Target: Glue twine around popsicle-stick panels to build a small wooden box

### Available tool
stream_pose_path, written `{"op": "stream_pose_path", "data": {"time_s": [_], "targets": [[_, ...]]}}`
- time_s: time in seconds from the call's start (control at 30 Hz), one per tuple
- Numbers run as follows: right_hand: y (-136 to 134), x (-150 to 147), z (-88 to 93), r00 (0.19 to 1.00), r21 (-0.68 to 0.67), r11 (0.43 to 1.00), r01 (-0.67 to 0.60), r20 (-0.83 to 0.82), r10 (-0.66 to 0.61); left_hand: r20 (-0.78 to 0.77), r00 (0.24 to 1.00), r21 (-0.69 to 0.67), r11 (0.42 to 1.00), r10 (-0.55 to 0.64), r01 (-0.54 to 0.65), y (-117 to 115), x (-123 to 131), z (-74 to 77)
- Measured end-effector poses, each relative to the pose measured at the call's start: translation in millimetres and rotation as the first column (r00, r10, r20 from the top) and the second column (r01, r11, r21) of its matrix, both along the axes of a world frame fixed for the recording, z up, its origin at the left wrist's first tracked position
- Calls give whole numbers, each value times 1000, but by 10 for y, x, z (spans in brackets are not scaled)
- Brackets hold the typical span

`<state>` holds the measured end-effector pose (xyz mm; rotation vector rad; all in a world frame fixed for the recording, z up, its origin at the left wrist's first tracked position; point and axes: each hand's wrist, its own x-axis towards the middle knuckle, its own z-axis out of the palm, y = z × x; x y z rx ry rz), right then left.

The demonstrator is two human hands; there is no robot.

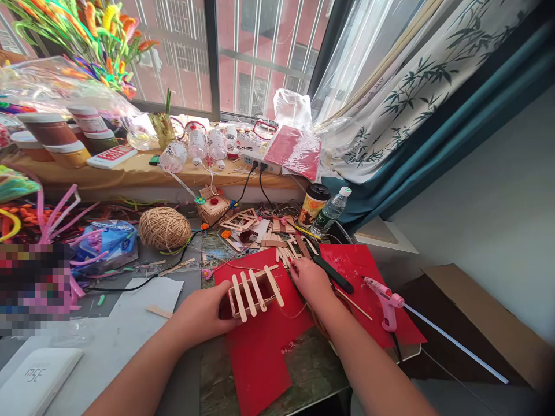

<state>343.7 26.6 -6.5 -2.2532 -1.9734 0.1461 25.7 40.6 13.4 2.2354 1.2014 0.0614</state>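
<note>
My left hand (210, 309) is closed around the near left side of a small open box of wooden craft sticks (234, 300). Several pale sticks (248, 293) lie spaced apart across the top of this box, over its open inside. My right hand (310, 280) is at the near edge of a pile of loose craft sticks (284, 240), fingertips pinched on a craft stick (284, 257). Its finger pads are partly hidden. Red sheets (260, 361) lie beneath the box. Just right of my right hand is a dark-handled tool (333, 274).
A pink glue gun (388, 303) with a long glue stick rests at the right, its cord hanging down. Behind stand a water bottle (332, 212) and a lidded paper cup (313, 205). A twine ball (165, 228) and a white device (41, 378) are at the left.
</note>
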Motion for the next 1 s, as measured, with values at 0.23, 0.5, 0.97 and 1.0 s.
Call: {"op": "stream_pose_path", "data": {"time_s": [0.23,0.5,0.97,1.0], "targets": [[134,-18,-4,997,-57,998,2,74,2,32,999,-10,1000,-2,3,-1,-20,-18],[120,32,-21,998,47,997,60,-14,-59,7,1000,-2,1000,-4,4,10,-9,-29],[-832,-204,525,837,425,893,149,-535,115,7,1000,0,1000,-2,2,1,7,-21],[-894,-280,537,816,445,884,144,-559,149,16,1000,2,1000,-4,4,-2,9,-21]]}}
